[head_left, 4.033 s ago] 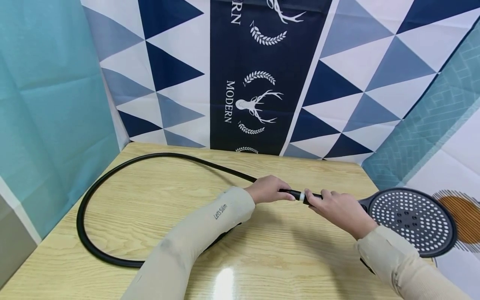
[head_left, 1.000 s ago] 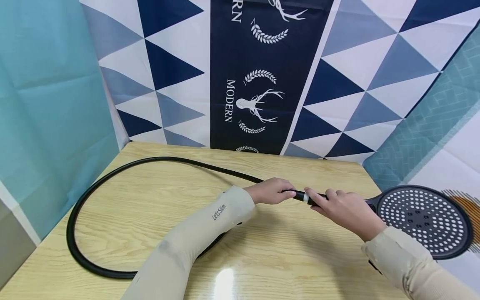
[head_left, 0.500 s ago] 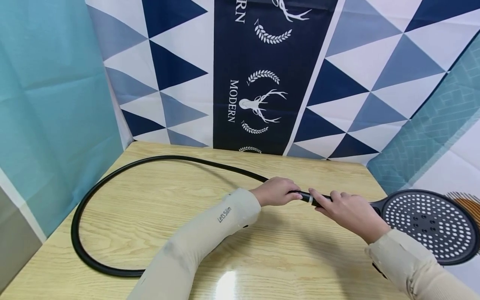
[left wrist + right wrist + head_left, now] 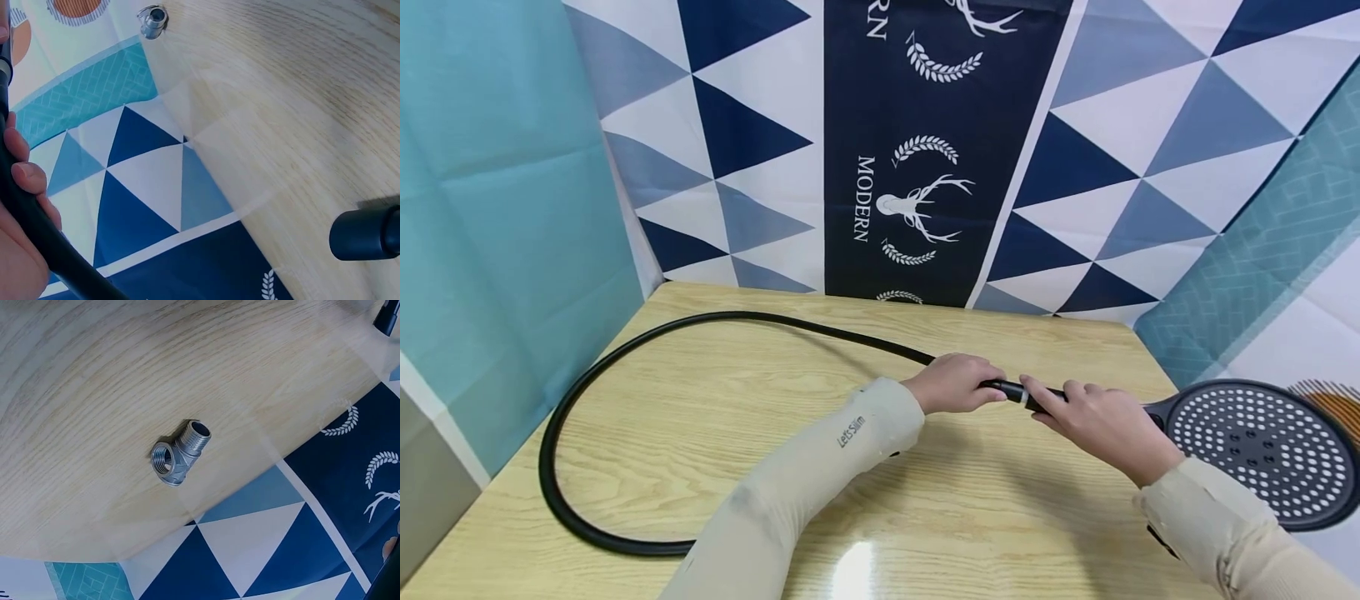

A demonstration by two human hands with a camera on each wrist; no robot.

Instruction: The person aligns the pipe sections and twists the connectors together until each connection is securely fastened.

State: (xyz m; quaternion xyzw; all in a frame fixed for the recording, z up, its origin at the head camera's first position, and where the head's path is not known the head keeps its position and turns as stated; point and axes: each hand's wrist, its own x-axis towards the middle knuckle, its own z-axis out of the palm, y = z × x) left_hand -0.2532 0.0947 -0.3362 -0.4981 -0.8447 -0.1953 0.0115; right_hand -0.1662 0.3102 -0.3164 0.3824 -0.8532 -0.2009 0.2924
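Observation:
My left hand (image 4: 958, 383) grips the end of a black shower hose (image 4: 730, 316). In the left wrist view its fingers (image 4: 31, 181) curl round the hose. My right hand (image 4: 1108, 429) holds the handle of a dark grey shower head (image 4: 1262, 450), whose broad round face carries many pale nozzles. Between the hands, hose and handle meet in line at a white ring (image 4: 1025, 397), with the right index finger and thumb right beside it. A threaded metal tee fitting (image 4: 181, 453) lies on the table in the right wrist view.
The hose loops across the left of the wooden table (image 4: 925, 533) and passes under the left sleeve. A black cylindrical end (image 4: 359, 234) lies on the table in the left wrist view. Patterned cloth (image 4: 760, 125) hangs behind, and a teal curtain (image 4: 512, 208) at the left.
Over four seconds both hands and the shower head have shifted slightly right, and the hose loop has spread a little lower left. Since half a second ago almost nothing differs.

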